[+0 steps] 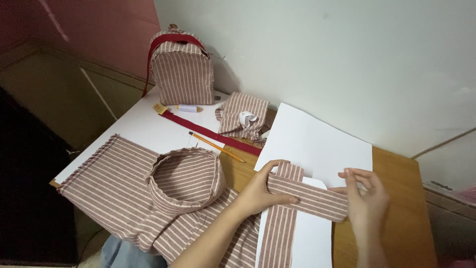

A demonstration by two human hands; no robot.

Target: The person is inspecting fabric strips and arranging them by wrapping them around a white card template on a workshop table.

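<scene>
Both forearms reach up from the lower edge, bare to the wrist. The left hand (260, 191) lies palm down, thumb stretched out to the right and fingers curled. The right hand (366, 198) stands more upright, its fingers bent together in a pinch.

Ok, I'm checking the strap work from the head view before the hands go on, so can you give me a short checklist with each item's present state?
1. Left hand pressing the crosswise strip: ok.
2. Right hand pinching that strip's other end: ok.
3. Crosswise strip lying flat over the lengthwise strip: ok.
4. Strips crossing squarely: not ok, the crosswise one slants.
5. White paper under the crossing: ok.
6. Any pin or stitch joining the strips: cannot tell.
</scene>
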